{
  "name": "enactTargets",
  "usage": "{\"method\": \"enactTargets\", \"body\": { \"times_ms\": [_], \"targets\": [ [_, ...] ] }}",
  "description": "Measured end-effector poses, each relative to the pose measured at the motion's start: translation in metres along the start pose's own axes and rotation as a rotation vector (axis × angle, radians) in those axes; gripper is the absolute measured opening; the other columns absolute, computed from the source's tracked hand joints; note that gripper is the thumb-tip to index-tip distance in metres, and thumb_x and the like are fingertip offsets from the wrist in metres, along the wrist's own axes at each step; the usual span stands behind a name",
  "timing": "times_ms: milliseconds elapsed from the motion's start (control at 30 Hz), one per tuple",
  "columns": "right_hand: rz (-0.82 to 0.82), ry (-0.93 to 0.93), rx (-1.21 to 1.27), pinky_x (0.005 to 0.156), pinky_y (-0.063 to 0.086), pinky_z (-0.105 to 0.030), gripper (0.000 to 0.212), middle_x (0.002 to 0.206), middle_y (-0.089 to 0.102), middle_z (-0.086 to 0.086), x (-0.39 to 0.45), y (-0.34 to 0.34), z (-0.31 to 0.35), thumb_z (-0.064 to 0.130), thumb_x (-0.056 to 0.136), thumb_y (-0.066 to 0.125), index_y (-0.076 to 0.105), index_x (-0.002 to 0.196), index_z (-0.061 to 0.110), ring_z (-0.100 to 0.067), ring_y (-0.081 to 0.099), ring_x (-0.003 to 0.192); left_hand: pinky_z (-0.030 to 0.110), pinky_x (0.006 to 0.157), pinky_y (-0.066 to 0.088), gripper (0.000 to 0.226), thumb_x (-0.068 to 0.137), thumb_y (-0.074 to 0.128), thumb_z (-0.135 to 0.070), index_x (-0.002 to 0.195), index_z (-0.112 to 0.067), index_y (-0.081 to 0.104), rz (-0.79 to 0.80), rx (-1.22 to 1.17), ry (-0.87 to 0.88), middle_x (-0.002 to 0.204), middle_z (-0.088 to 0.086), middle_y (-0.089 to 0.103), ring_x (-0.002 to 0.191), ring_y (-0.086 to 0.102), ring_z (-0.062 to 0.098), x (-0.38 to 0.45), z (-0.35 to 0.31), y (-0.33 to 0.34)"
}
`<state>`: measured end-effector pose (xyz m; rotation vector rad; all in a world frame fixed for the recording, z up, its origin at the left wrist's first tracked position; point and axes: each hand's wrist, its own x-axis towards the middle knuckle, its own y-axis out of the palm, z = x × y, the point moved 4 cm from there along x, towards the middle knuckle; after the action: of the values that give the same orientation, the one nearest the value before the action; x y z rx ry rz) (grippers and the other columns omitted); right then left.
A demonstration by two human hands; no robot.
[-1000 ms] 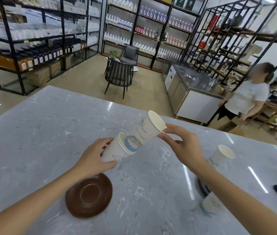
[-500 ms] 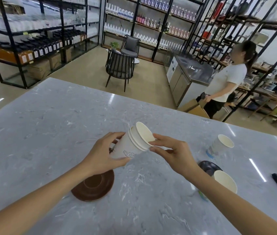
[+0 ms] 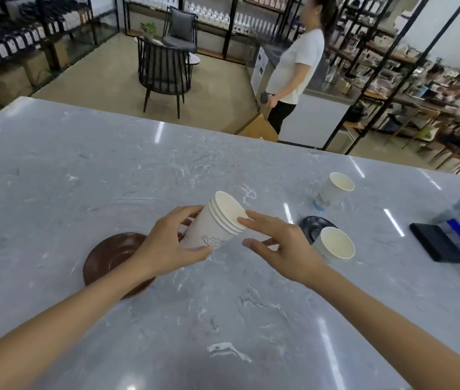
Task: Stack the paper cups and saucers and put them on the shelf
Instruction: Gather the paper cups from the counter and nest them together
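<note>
Cups first: nested stack [image 3: 217, 220] held tilted above the marble table [image 3: 54, 170], rim pointing up-right. Left hand [image 3: 166, 246] wrapped round its lower body, firm clasp. Right hand [image 3: 276, 243] loose, fingers spread, one fingertip [image 3: 241, 220] touching the rim, gripping nothing. Looks like seating the top cup. To do it well: press straight along the stack's axis w/ rims flush, no squeezing the paper walls. Two loose cups wait at right, near cup [image 3: 335, 244] just in front of dark saucer [image 3: 314, 225], far cup [image 3: 335, 188] beyond. Brown saucer [image 3: 105, 257] under left wrist. Shelf step not begun.
</note>
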<state>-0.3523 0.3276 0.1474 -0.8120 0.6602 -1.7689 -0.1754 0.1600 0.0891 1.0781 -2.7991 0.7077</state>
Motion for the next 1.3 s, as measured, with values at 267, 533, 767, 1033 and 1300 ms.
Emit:
{"method": "enactTargets", "body": {
  "times_ms": [267, 533, 767, 1033, 1300],
  "targets": [
    [-0.082, 0.078, -0.197, 0.065, 0.052, -0.015, 0.027, 0.104, 0.063, 0.027, -0.068, -0.079, -0.058, 0.027, 0.089, 0.075, 0.071, 0.116, 0.027, -0.004, 0.066, 0.086, 0.007, 0.075, 0.050, 0.075, 0.066, 0.093, -0.026, 0.132, -0.030, 0.059, 0.027, -0.014, -0.026, 0.122, -0.015, 0.063, 0.108, 0.058, -0.006, -0.005, -0.006, 0.076],
    [-0.047, 0.169, -0.377, 0.066, 0.059, -0.034, 0.019, 0.110, 0.066, 0.010, -0.123, -0.150, -0.146, 0.023, 0.088, 0.077, 0.072, 0.106, 0.026, -0.001, 0.066, 0.071, 0.011, 0.073, 0.053, 0.075, 0.064, 0.095, -0.031, 0.131, -0.034, 0.060, 0.013, -0.048, -0.077, 0.120, -0.019, 0.065, 0.109, 0.062, -0.001, -0.007, -0.014, 0.143],
    [0.034, 0.146, -0.422, 0.068, 0.059, -0.036, 0.029, 0.124, 0.060, 0.012, -0.126, -0.157, -0.193, 0.027, 0.092, 0.071, 0.067, 0.120, 0.032, -0.002, 0.064, 0.078, 0.012, 0.069, 0.054, 0.072, 0.062, 0.094, -0.034, 0.118, -0.060, 0.056, -0.029, -0.010, -0.109, 0.113, -0.030, 0.063, 0.101, 0.065, -0.003, -0.011, -0.023, 0.177],
    [0.032, 0.083, -0.364, 0.067, 0.058, -0.032, 0.021, 0.113, 0.067, 0.007, -0.118, -0.149, -0.220, 0.029, 0.092, 0.073, 0.073, 0.112, 0.026, -0.004, 0.061, 0.074, 0.016, 0.067, 0.057, 0.070, 0.054, 0.088, -0.052, 0.114, -0.065, 0.055, -0.088, 0.025, -0.141, 0.112, -0.035, 0.061, 0.099, 0.066, -0.004, -0.018, -0.025, 0.201],
    [0.021, 0.065, -0.292, 0.068, 0.058, -0.032, 0.019, 0.097, 0.072, 0.006, -0.115, -0.155, -0.227, 0.035, 0.089, 0.074, 0.075, 0.105, 0.024, -0.009, 0.067, 0.075, 0.016, 0.070, 0.058, 0.072, 0.054, 0.088, -0.050, 0.115, -0.066, 0.054, -0.127, 0.063, -0.159, 0.113, -0.035, 0.061, 0.100, 0.067, 0.000, -0.022, -0.029, 0.215]
  ]
}}
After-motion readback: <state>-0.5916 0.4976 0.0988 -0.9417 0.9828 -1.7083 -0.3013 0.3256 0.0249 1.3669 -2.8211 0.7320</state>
